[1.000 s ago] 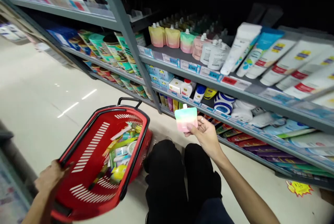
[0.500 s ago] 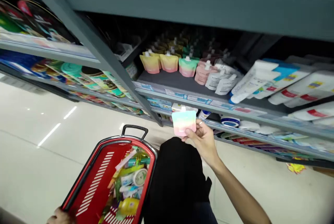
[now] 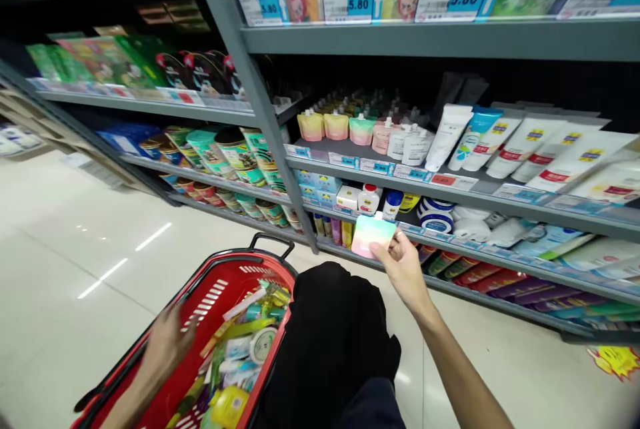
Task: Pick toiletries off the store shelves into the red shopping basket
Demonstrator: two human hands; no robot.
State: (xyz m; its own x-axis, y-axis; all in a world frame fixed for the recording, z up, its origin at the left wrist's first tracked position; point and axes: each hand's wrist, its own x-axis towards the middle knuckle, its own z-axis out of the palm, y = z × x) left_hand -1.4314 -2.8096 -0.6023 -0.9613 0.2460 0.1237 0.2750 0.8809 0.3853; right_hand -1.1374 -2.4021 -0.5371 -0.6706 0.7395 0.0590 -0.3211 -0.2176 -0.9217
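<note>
My right hand [image 3: 400, 266] pinches a small spouted pouch [image 3: 373, 236] by its right edge, thumb in front. The pouch is rainbow-coloured, turquoise at the top and pink at the bottom, with a white cap upward. It is held in front of the lower shelves, above my knee. Over the left side of the red shopping basket [image 3: 287, 289] is my left hand [image 3: 167, 339], blurred, its fingers apart and nothing seen in it. Inside the basket lie several goods, among them a yellow bottle [image 3: 230, 406] and a round white tub [image 3: 263, 344].
Similar spouted pouches [image 3: 361, 129] stand in rows on the shelf ahead, beside white tubes [image 3: 525, 146]. A shelf upright [image 3: 273, 129] divides the racks. My black-clad knee [image 3: 335, 329] is between basket and shelves. Tiled floor [image 3: 65, 229] stretches to the left.
My left hand has left the basket's near-left rim and moved up and right over the basket. The pouch stays in my right hand. The view has tilted up, showing more shelves.
</note>
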